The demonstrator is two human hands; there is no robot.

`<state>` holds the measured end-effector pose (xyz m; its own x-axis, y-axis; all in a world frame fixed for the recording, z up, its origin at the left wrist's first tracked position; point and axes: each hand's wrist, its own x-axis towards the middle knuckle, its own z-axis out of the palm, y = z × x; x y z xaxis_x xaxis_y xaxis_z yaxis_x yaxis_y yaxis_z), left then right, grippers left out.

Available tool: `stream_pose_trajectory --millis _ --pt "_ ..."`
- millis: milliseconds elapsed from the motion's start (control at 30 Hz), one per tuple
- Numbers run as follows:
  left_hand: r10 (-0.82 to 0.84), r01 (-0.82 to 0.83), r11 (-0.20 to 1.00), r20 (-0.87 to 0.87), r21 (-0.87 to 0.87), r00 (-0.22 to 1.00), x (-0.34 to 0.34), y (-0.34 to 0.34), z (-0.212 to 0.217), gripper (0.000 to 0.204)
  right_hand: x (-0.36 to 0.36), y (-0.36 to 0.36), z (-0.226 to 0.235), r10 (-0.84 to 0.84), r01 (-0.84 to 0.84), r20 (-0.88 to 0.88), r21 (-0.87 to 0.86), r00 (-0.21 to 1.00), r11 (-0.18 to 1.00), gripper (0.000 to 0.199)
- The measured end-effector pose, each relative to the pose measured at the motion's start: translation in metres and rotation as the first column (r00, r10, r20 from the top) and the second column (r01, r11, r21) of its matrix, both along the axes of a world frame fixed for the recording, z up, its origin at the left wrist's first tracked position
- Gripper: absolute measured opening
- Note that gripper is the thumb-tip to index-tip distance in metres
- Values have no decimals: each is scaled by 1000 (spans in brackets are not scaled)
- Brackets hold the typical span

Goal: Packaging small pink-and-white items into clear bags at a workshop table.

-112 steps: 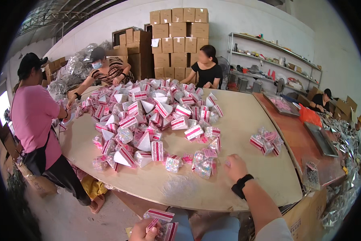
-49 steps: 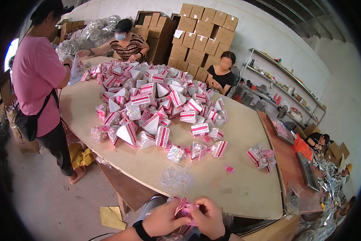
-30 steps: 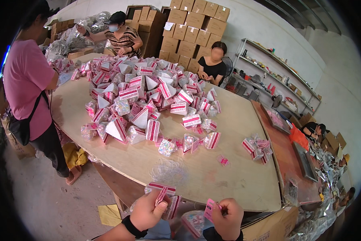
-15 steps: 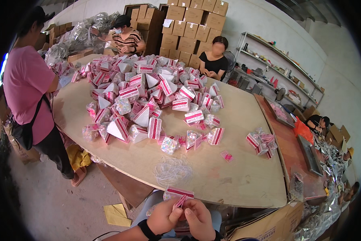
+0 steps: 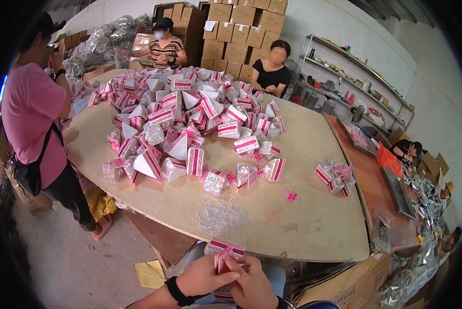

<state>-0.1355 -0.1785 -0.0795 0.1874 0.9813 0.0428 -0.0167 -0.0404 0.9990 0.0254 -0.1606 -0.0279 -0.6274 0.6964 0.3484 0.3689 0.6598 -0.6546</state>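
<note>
Both hands (image 5: 226,275) pinch a striped packet (image 5: 224,252) (probably folded).

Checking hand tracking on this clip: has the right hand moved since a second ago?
Yes. The right hand was apart from the left hand below the table edge; it has moved left to join it on the pink-and-white striped packet.

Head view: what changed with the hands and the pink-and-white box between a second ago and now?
The left hand and right hand, apart a second ago, have come together on one pink-and-white striped box. The heap of boxes and white string bundle stayed put.
</note>
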Motion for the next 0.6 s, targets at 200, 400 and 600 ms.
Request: stream_pose_trajectory --millis 200,400,600 --pt "-127 129 992 -77 16 989 -6 3 16 39 0 -5 -12 1 0 -28 10 1000 1000 60" --pt "-127 133 989 86 -68 988 -4 -2 7 37 4 1 -5 34 -30 -78 60 996 998 44" --pt "-190 170 981 -271 -96 944 2 -7 30 31 13 9 -1 -8 36 -126 220 992 975 35"
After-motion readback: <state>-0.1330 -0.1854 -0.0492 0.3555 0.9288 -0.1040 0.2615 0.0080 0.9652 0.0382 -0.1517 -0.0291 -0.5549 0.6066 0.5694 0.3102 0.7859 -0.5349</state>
